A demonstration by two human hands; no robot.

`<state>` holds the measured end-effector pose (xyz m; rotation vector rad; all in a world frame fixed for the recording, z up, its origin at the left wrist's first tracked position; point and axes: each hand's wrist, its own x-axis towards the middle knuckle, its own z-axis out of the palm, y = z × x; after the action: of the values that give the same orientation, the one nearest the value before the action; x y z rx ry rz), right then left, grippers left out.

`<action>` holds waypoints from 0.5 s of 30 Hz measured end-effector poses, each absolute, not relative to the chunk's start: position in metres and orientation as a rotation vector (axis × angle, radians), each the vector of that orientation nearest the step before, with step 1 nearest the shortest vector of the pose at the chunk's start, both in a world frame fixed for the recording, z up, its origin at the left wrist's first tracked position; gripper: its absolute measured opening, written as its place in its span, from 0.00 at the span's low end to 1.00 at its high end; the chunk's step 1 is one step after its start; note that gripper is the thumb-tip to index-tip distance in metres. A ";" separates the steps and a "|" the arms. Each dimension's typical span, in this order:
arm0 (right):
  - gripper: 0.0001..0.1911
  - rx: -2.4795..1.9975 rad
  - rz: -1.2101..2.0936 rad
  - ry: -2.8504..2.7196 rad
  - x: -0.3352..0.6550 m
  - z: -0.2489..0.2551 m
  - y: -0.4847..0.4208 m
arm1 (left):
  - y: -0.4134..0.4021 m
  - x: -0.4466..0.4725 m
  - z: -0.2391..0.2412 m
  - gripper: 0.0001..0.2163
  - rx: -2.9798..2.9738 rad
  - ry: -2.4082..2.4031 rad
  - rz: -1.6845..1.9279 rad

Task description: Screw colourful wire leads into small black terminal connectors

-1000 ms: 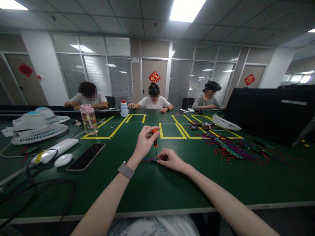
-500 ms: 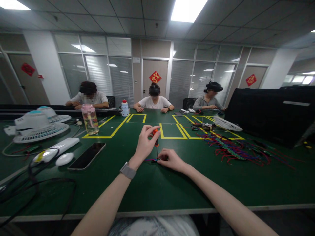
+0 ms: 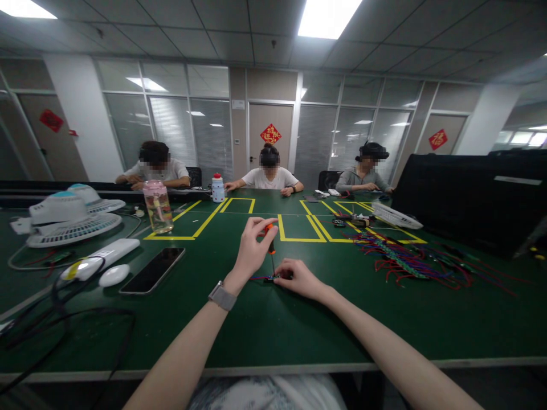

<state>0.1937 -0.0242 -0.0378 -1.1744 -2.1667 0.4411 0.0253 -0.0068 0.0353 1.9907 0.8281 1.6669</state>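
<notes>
My left hand [image 3: 252, 250] pinches the orange handle of a small screwdriver [image 3: 270, 245], held upright with its tip down on a small dark part [image 3: 270, 278] on the green table [image 3: 265, 324]. My right hand [image 3: 300, 278] is closed on that small part, pressing it to the table; thin red and blue wires run from it to the left. A watch sits on my left wrist.
A phone [image 3: 152, 270], a white mouse [image 3: 113, 275], a white box, black cables and two fans [image 3: 70, 219] lie at left. A pink-lidded bottle [image 3: 158, 207] stands behind. A heap of red and coloured wires [image 3: 405, 259] lies right, by a black case [image 3: 470, 196]. Three people sit opposite.
</notes>
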 end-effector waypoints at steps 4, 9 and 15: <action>0.06 -1.172 0.447 -2.167 0.194 -0.038 -0.024 | -0.006 0.029 0.035 0.16 1.826 0.619 1.508; 0.06 -1.183 0.462 -2.147 0.194 -0.039 -0.024 | -0.006 0.031 0.034 0.11 1.858 0.708 1.588; 0.07 -1.161 0.467 -2.170 0.196 -0.039 -0.022 | -0.005 0.031 0.032 0.14 1.845 0.682 1.578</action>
<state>0.1956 -0.0218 -0.0386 -1.1613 -2.1699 0.4670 0.0312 -0.0048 0.0318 1.8451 0.6818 1.5784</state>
